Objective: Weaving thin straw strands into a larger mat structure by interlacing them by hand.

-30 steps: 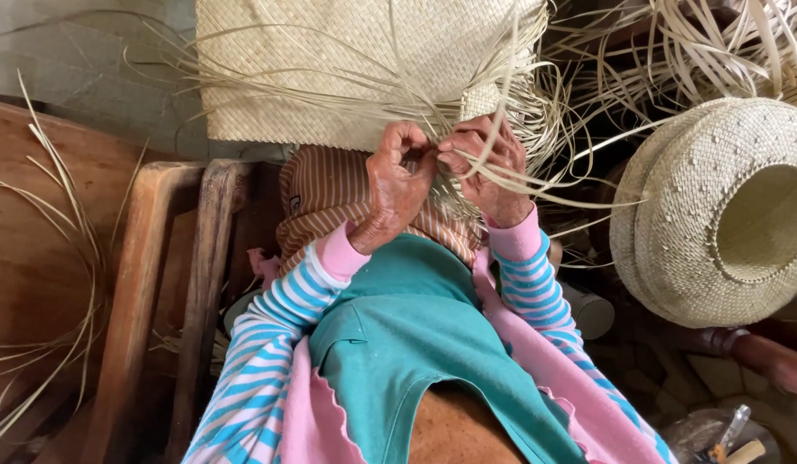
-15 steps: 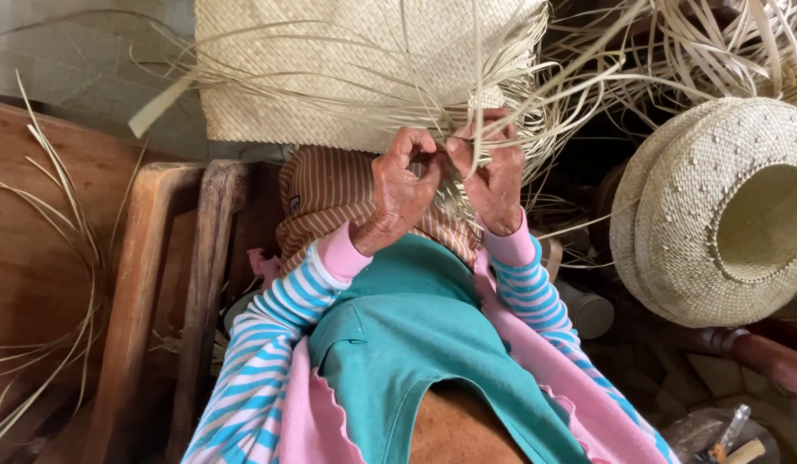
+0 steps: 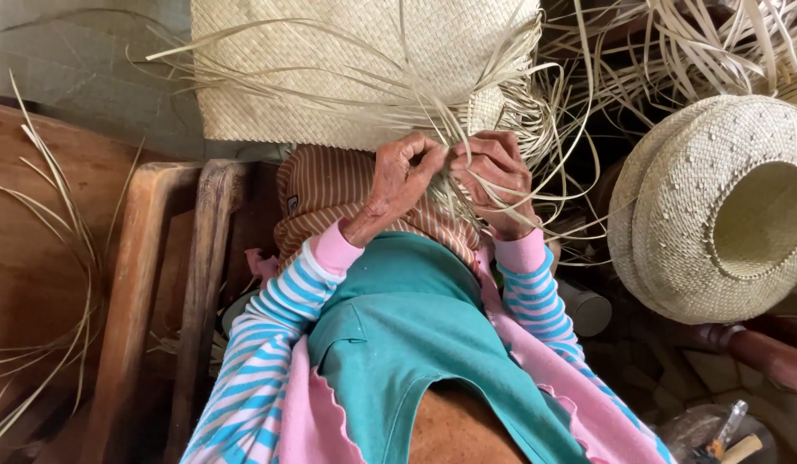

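A large pale woven straw mat (image 3: 329,60) hangs over my lap, its lower edge ending in many loose straw strands (image 3: 467,103). My left hand (image 3: 398,185) pinches strands at that edge, fingers curled. My right hand (image 3: 497,176) grips more strands right beside it, the two hands almost touching. Both arms wear blue-and-white striped sleeves with pink cuffs. A brown striped cloth (image 3: 329,193) lies under the hands, over a teal garment (image 3: 415,326).
A finished woven straw hat (image 3: 716,206) lies on its side at the right. A wooden chair frame (image 3: 158,292) stands at the left, with loose straws (image 3: 63,249) beyond it. More straw bundles (image 3: 716,43) fill the top right.
Both hands have shifted slightly along the mat's edge, working the strands; the loose straws above them have swung to new positions.
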